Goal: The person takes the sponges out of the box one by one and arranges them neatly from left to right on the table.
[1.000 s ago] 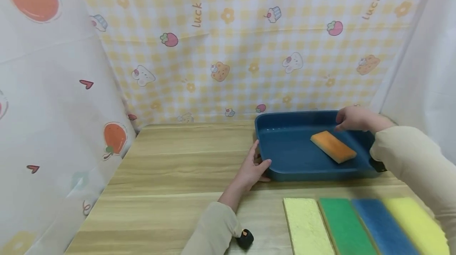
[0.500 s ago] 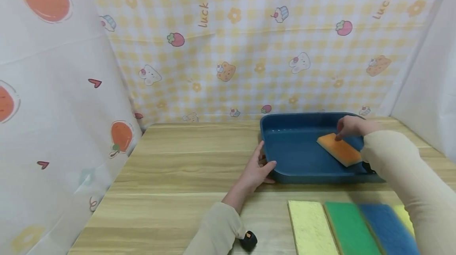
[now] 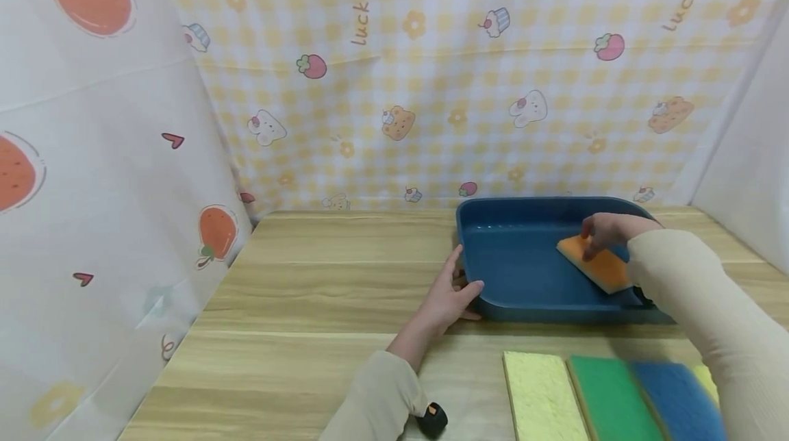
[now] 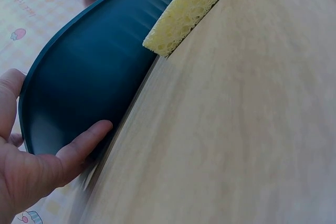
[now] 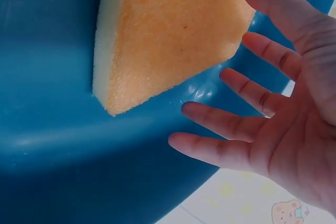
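A dark blue rectangular tray (image 3: 524, 263) with raised walls stands on the wooden table. Inside, toward its right end, lies an orange sponge (image 3: 600, 266) with a pale underside. My right hand (image 3: 607, 232) reaches down over the sponge; in the right wrist view its fingers (image 5: 226, 124) are spread, thumb and index tips right at the sponge's edge. At the tray's near left corner rests my left hand (image 3: 446, 297). Its thumb (image 4: 86, 142) lies along the outside of the front wall, and the other fingers extend along the left side.
In front of the tray, a row of flat sponges lies on the table: pale yellow (image 3: 545, 396), green (image 3: 616, 400), blue (image 3: 681, 400) and a bright yellow one (image 3: 705, 383) mostly behind the right sleeve. A patterned cloth (image 3: 382, 85) hangs at the back.
My right hand has come down from above the tray's far right part onto the orange sponge. My left hand stays at the tray's corner. The head view has shifted slightly.
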{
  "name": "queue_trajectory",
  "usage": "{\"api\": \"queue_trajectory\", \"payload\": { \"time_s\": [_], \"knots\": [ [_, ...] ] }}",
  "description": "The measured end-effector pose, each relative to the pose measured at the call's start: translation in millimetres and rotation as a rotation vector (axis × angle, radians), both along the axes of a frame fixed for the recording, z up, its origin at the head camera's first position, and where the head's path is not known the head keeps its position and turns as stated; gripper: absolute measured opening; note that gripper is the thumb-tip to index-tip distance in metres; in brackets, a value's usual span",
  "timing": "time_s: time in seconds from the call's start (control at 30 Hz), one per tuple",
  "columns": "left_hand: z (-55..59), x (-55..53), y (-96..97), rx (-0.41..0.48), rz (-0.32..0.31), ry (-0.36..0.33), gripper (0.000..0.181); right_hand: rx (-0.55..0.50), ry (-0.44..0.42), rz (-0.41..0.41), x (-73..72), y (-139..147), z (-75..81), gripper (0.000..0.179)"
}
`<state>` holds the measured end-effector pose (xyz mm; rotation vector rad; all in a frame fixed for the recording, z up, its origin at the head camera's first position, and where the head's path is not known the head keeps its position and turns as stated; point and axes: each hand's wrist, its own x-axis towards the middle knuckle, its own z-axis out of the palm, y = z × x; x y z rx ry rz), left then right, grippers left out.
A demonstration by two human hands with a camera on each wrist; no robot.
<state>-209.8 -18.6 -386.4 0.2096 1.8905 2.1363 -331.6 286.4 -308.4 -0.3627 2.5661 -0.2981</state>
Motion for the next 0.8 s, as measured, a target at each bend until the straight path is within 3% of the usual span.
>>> {"api": "queue_trajectory", "payload": {
  "time_s": [0.27, 0.5, 0.8],
  "knots": [
    [-0.2, -0.4, 1.3, 0.002, -0.001, 0.006, 0.069, 0.007, -0.054, 0.025, 1.1, -6.3, -1.9, 0.072],
    [-1.9, 2.7, 3.6, 0.003, -0.009, 0.006, 0.071, 0.063, -0.097, -0.038, 6.5, -7.1, -10.8, 0.08],
    [-3.9, 0.1, 6.1, 0.011, -0.003, 0.011, 0.071, 0.097, -0.014, -0.029, 9.5, -7.2, -9.7, 0.077]
  ]
}}
